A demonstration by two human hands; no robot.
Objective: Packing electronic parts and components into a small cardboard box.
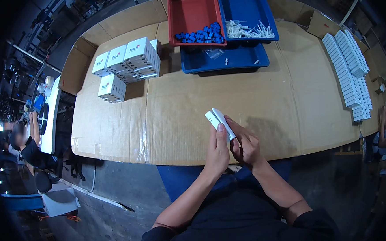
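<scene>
Held piece: we are holding a white flat piece (220, 119) above the bench (180, 121), toward the middle of its near edge.
Left grip: our left hand (218, 153) is closing around its left side, thumb pressing on top.
Right grip: our right hand (247, 147) is gripping its right side with curled fingers.
Print: white cartons (138, 55), stacking up toward the far left corner, are bearing red and dark lettering; tiny dark marks are showing on our piece, too small to read.
Trays: at the far edge, a red tray (193, 10) is holding blue parts (203, 35), a blue tray (244, 4) white sticks (245, 30).
Right edge: white blocks (352, 57) are standing in rows.
Surface: brown cardboard is covering the bench.
Room: beyond the left edge, a person (38, 154) is sitting at a white table (50, 133); grey floor (108, 183) is showing.
</scene>
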